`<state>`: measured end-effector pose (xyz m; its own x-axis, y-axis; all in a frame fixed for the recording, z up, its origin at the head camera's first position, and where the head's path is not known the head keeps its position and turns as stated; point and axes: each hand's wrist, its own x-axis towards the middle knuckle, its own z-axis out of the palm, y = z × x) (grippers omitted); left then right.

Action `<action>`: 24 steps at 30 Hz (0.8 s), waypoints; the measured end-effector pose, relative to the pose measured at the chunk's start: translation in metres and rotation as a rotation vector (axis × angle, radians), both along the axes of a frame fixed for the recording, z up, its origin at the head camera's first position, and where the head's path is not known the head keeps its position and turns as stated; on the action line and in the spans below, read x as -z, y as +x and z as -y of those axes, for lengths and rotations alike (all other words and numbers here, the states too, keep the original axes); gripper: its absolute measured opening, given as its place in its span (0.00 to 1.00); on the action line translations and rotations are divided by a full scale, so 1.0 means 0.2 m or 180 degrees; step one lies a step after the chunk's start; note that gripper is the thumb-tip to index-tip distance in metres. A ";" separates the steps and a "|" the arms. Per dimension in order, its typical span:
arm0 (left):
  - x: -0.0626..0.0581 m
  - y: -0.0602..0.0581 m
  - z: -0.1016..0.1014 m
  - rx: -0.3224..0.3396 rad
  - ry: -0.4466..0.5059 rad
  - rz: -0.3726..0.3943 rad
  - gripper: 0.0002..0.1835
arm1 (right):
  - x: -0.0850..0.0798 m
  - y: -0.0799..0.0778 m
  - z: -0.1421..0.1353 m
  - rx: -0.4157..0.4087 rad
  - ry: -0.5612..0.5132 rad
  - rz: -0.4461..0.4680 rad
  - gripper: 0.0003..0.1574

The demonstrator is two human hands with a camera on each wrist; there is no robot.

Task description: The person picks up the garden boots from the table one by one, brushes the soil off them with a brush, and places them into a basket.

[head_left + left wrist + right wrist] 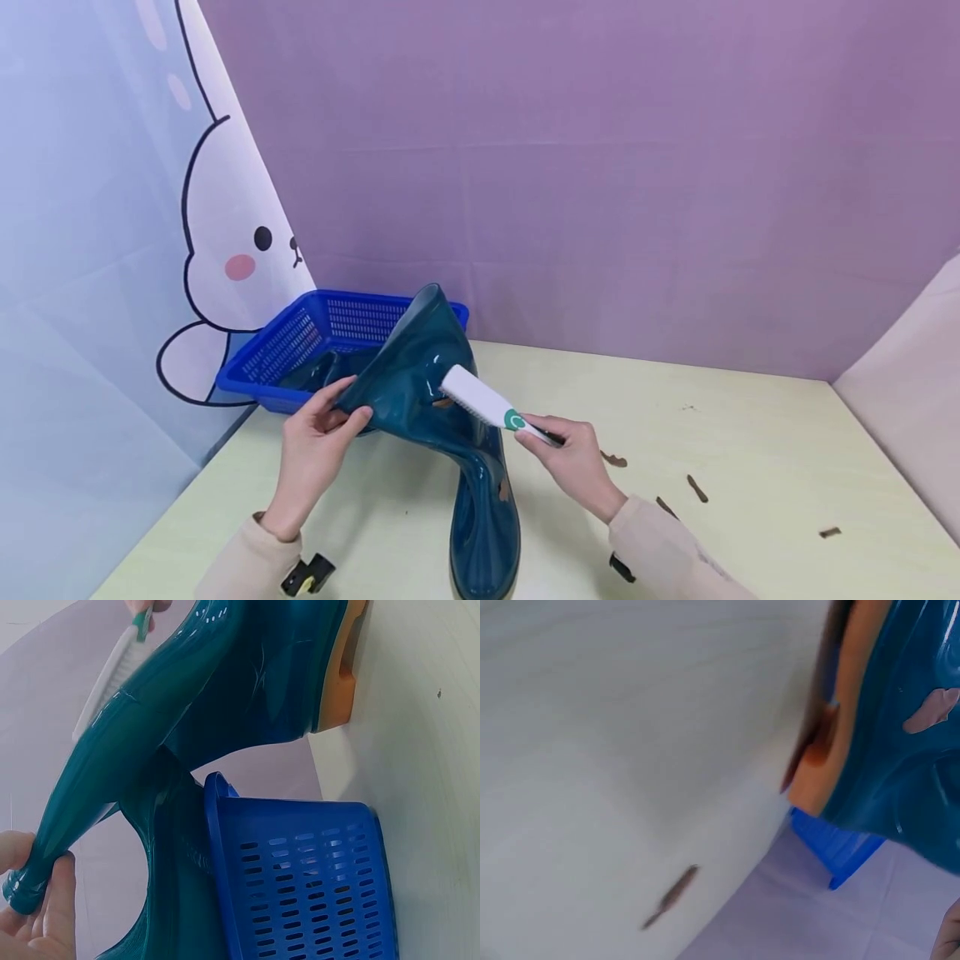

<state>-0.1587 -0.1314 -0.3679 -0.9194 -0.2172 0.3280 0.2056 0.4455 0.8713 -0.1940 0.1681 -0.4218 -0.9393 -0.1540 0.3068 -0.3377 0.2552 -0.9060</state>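
Note:
A dark teal rubber boot [486,533] stands on the table, its toe toward me and its shaft bent to the left. My left hand [313,454] pinches the rim of the shaft between thumb and fingers. In my right hand [573,462] is the handle of a white brush [480,398] with a green mark, its bristles facing the shaft. One brown patch [503,490] sits on the boot's side, and another shows on the shaft beside the brush head. The right wrist view shows the boot's orange sole [817,780]; that hand is mostly out of frame there.
Behind the shaft stands a blue perforated basket [242,379] with another teal boot [303,373] lying inside. Several brown strips, one of them a short curved strip [697,488], lie scattered on the right of the pale table [750,433]. A purple cloth [600,208] hangs at the back.

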 end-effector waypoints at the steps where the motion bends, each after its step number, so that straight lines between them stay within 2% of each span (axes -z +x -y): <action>1: 0.00 0.00 0.00 -0.0002 0.0000 0.0003 0.22 | -0.01 0.00 0.02 -0.0002 0.0035 -0.0008 0.16; 6: -0.02 0.01 0.00 -0.0034 -0.0011 -0.0036 0.22 | -0.01 -0.02 0.04 0.0004 0.0180 0.0041 0.16; 11: -0.01 0.01 0.00 -0.0004 0.0024 -0.0016 0.22 | 0.00 -0.01 0.01 0.0110 0.0224 0.0076 0.15; 16: -0.01 0.01 0.01 -0.0019 0.0010 -0.0006 0.22 | 0.01 0.00 -0.01 0.0096 0.0334 0.0102 0.14; 24: 0.00 0.01 0.01 0.0031 -0.0024 0.0007 0.23 | 0.01 0.02 -0.04 0.0092 0.0304 0.0157 0.16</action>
<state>-0.1572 -0.1342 -0.3674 -0.9222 -0.2058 0.3275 0.2080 0.4502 0.8684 -0.1901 0.1760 -0.4232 -0.9573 -0.1528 0.2454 -0.2846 0.3501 -0.8924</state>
